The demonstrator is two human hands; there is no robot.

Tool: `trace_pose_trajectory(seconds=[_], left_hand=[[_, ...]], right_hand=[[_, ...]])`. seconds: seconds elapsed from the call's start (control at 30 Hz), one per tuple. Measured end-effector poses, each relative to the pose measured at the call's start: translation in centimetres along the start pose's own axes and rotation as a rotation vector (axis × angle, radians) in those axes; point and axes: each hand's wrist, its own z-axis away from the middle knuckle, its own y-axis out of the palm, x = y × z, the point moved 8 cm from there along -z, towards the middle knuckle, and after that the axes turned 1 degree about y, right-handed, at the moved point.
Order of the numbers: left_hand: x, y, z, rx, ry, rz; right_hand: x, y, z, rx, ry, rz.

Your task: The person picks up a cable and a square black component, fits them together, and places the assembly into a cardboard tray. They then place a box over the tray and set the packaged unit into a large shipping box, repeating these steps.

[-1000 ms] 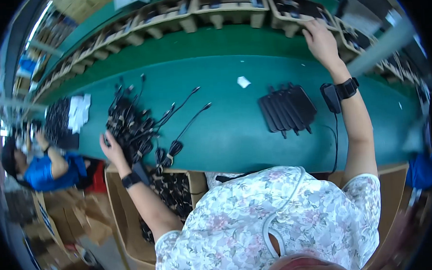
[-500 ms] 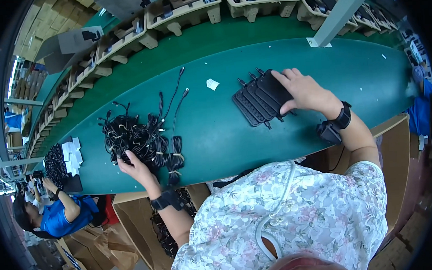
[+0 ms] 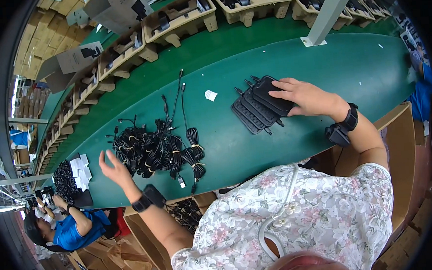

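Note:
My left hand (image 3: 115, 170) hovers just left of a pile of bundled black cables (image 3: 146, 147), its fingers apart and holding nothing. The cables are coiled and tied with light-coloured bands, and several plug ends stick out over the green table. My right hand (image 3: 308, 97) grips the right-hand end of a row of overlapping flat black panels, its fingers over the top and the thumb at the near edge of the rightmost panel (image 3: 267, 94). Mesh faces and short stubs at the ends mark the other panels (image 3: 251, 114).
Moulded pulp trays (image 3: 181, 22) with black parts line the far side. A metal post (image 3: 325, 19) stands at the far right of the table (image 3: 217, 149). A paper scrap (image 3: 211, 95) lies mid-table. Open cartons (image 3: 397, 140) stand below the near edge. A co-worker in blue (image 3: 81, 227) sits at left.
My left hand has drawn back leftward off the cable pile, its fingers spreading. The cable pile now sits farther right in view. My right hand stays at the panels, which lie more fanned out.

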Motion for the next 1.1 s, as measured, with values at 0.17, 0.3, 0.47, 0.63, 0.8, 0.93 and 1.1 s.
trace_pose_trajectory(seconds=[0.17, 0.3, 0.47, 0.63, 0.8, 0.93, 1.1], left_hand=[[3.0, 6.5, -1.7, 0.210, -0.022, -0.112], [5.0, 10.0, -1.0, 0.397, -0.113, 0.023], [6.4, 9.1, 0.6, 0.297, -0.012, 0.043], [1.9, 7.3, 1.9, 0.203, -0.036, 0.269], [1.7, 6.2, 2.2, 0.154, -0.220, 0.375], [1.7, 5.7, 2.5, 0.105, -0.200, 0.381], [1.6, 5.7, 2.6, 0.107, -0.189, 0.312]], right_hand=[[2.3, -3.0, 0.5, -0.093, -0.072, 0.056], [2.8, -5.5, 0.2, -0.158, -0.107, 0.024], [1.7, -8.5, -4.4, -0.153, -0.031, 0.105], [1.1, -16.0, -12.4, -0.778, -0.206, 0.029], [-1.3, -22.2, -21.5, -1.050, -0.092, 0.019], [-4.7, -22.7, -27.6, -1.069, -0.010, 0.170], [-11.4, -21.5, -32.9, -1.083, -0.068, 0.114]])
